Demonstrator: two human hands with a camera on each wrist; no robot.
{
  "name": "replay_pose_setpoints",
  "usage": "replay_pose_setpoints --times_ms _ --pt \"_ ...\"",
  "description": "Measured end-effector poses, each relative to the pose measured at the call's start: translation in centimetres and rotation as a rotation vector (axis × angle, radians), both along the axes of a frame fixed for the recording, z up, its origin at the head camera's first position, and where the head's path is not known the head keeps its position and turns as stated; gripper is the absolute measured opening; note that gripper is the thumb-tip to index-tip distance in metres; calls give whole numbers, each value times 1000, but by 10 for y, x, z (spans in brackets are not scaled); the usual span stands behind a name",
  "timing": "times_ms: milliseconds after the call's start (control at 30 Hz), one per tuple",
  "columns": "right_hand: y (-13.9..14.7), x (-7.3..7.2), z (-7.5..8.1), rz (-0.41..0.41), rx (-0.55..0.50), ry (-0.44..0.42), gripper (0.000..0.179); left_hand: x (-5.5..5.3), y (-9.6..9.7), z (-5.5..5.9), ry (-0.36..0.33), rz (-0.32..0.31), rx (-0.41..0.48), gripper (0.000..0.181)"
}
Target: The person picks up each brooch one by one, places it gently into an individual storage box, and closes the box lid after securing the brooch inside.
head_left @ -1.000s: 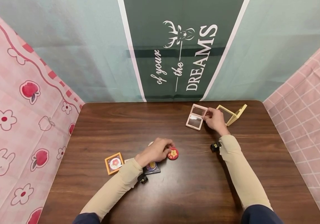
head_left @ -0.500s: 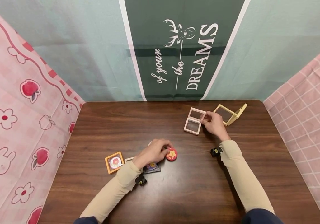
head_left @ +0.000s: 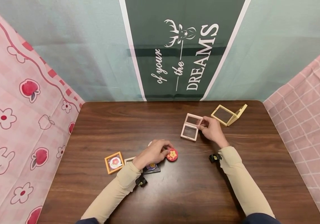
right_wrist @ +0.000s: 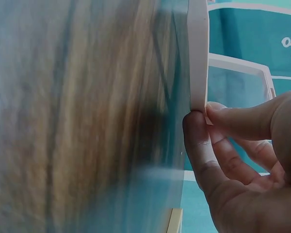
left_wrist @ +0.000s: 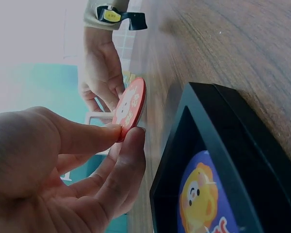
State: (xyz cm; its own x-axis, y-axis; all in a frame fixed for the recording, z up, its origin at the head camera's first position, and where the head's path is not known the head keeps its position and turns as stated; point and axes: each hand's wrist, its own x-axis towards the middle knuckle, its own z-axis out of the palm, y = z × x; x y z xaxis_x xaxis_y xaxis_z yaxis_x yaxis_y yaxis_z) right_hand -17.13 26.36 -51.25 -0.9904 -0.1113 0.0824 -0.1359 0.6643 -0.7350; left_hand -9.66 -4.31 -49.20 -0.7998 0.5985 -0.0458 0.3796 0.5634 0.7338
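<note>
Between thumb and fingers, my left hand [head_left: 155, 151] pinches the edge of a round red badge [head_left: 172, 154] printed with a yellow star figure. The left wrist view shows this red badge [left_wrist: 130, 103] tilted up, off the table. My right hand [head_left: 212, 129] grips the edge of an opened pink display frame [head_left: 182, 136] with two clear windows. In the right wrist view, thumb and forefinger pinch the pink frame's rim [right_wrist: 198, 58]. Under my left hand lies a black frame [head_left: 156, 170] holding a purple badge with a yellow character [left_wrist: 200, 196], partly covered by the hand.
An opened yellow frame [head_left: 223, 115] stands at the back right, its lid tilted up. An orange frame [head_left: 107, 165] with a white flower badge lies at the left, beside a cream frame [head_left: 129, 159] mostly hidden by my left arm. Fabric curtains edge the wooden table [head_left: 115, 124].
My right hand has drawn the pink frame toward me and slightly left, away from the yellow frame. The left hand holds the red badge in nearly the same place.
</note>
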Motion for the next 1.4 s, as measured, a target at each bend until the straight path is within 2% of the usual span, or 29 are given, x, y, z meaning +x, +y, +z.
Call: replay_pose_setpoints --times_ms 300,833,1067,1400 --pt "-8 20 5 18 9 12 8 2 -1 -1 -4 -7 8 16" --pt "-14 52 -3 43 15 -1 15 6 -6 1 -20 15 15 18" --pt "-16 63 -8 55 3 10 14 5 -4 0 -60 20 22 18" --pt "-20 80 -10 44 -23 -16 15 4 0 4 -71 43 -12 17"
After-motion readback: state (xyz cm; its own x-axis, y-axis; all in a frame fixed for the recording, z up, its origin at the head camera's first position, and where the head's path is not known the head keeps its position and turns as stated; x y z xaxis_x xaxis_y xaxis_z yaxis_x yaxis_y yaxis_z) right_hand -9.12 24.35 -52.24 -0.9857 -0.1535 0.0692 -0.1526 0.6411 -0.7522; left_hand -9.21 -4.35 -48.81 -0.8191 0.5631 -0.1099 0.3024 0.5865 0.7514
